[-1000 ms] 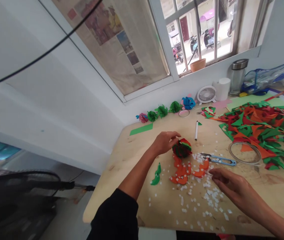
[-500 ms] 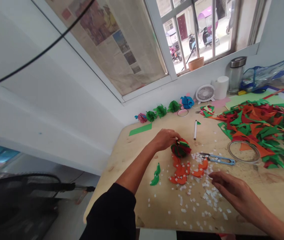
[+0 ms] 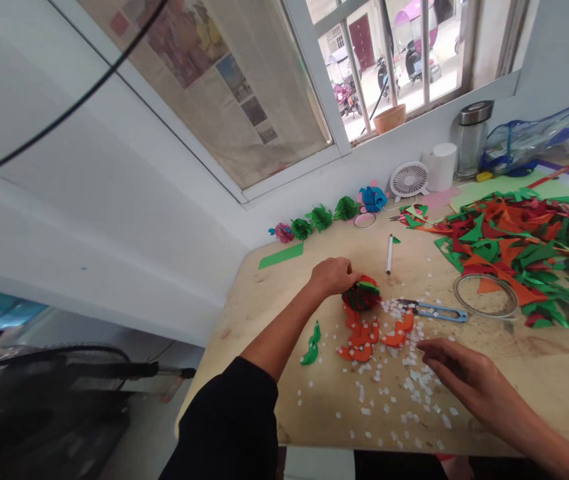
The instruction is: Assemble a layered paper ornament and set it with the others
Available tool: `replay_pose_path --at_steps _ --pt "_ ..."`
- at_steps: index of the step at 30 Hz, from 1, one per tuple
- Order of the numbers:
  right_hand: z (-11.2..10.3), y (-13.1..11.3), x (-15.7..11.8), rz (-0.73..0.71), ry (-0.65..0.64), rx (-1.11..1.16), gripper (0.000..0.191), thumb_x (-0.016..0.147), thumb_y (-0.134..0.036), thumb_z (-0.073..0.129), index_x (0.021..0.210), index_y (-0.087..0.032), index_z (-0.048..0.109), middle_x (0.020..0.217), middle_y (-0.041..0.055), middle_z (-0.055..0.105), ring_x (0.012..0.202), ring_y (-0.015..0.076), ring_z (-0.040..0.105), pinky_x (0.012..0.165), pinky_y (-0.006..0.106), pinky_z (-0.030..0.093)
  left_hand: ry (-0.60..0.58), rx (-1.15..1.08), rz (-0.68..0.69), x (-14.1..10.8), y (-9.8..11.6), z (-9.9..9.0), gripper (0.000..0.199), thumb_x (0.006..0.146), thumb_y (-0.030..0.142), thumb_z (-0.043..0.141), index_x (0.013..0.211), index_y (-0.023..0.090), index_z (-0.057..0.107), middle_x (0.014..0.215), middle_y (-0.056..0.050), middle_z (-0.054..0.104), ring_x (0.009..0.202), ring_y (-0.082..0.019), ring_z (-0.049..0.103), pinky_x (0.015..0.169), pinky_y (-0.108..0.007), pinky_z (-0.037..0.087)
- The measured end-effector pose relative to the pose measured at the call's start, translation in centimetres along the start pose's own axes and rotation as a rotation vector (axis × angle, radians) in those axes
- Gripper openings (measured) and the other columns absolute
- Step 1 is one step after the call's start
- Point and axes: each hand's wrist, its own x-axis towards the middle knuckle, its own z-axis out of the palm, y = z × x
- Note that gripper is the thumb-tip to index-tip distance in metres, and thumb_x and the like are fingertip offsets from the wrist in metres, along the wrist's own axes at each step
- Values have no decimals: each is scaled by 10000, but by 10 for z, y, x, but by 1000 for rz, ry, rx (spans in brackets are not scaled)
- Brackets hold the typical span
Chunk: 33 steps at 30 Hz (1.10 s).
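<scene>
My left hand (image 3: 333, 275) has its fingers closed on the upper left edge of a round red and green paper ball (image 3: 361, 295), which rests on the wooden table. Curved orange paper pieces (image 3: 361, 340) lie just below the ball, with another orange piece (image 3: 398, 331) to their right. My right hand (image 3: 457, 365) hovers low over scattered small white paper bits (image 3: 421, 383); its fingers are bent and the fingertips look close together, and whether anything is between them is too small to tell. Blue-handled snips (image 3: 439, 312) lie above it.
Red, orange and green paper scraps (image 3: 514, 247) are heaped at the right beside a wire ring (image 3: 485, 295). A pen (image 3: 389, 255) lies mid-table. Finished paper shapes (image 3: 321, 217), a small fan (image 3: 409, 180) and a glass bottle (image 3: 473, 143) line the wall.
The view has shifted slightly. My left hand remains at the ball, which appears turned a little. My right hand has barely moved.
</scene>
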Motion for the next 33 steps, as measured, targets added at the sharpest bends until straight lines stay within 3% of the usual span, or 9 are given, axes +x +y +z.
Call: replay_pose_path --at_steps 9,14,18,21,23,25,28,30,33 --pt "1 -3 5 -28 72 -31 305 876 -432 524 1006 -222 702 886 68 739 701 197 665 632 295 551 0 -164 -17 4 -2 -2 124 752 252 637 773 169 726 725 -47 731 715 -161 683 657 -221 498" --pt "-7 -23 34 -149 53 -123 254 880 -355 499 1018 -223 666 853 61 726 693 185 660 638 300 545 64 -283 -31 -5 -9 6 153 780 256 612 847 164 714 765 -48 725 704 -158 673 646 -230 506" --pt "-4 -31 60 -220 40 -227 280 867 -305 481 1108 -231 604 965 72 706 783 202 683 701 344 555 141 -380 -62 -29 -25 13 282 817 183 508 1059 153 651 859 -57 714 700 -143 661 661 -249 514" --pt "3 -27 76 -271 46 -307 440 840 -260 499 1280 -246 499 1170 99 650 978 243 668 813 396 546 158 -465 -66 -50 -39 27 477 757 106 518 1226 183 551 1007 -61 690 728 -124 656 674 -246 519" --pt "9 -22 87 -305 37 -362 544 816 -249 526 1352 -259 431 1256 109 605 1122 274 608 895 433 516 119 -659 -30 -58 -44 42 650 710 146 612 1336 205 451 1166 -101 629 754 -129 653 667 -255 520" --pt "14 -17 98 -322 47 -412 592 808 -255 540 1381 -258 391 1299 119 570 1186 289 565 952 462 481 89 -742 -39 -59 -44 58 845 664 218 705 1421 210 329 1280 -152 552 706 -121 636 655 -276 517" --pt "22 -14 112 -295 13 -464 653 800 -258 566 1413 -247 342 1306 128 551 1199 297 548 981 471 454 109 -819 -10 -48 -38 79 974 629 214 740 1461 197 234 1361 -185 485 663 -108 617 693 -307 519" --pt "27 -16 119 -275 -21 -472 659 799 -239 570 1415 -256 335 1295 115 553 1193 290 548 975 454 453 142 -846 29 -39 -33 87 960 607 213 767 1439 184 288 1334 -171 519 708 -133 631 741 -323 522" --pt "33 -22 126 -263 -46 -479 588 820 -219 549 1382 -262 381 1256 109 572 1117 280 590 909 428 482 195 -869 48 -31 -28 91 753 644 173 732 1339 192 442 1243 -118 597 782 -157 643 774 -315 523"
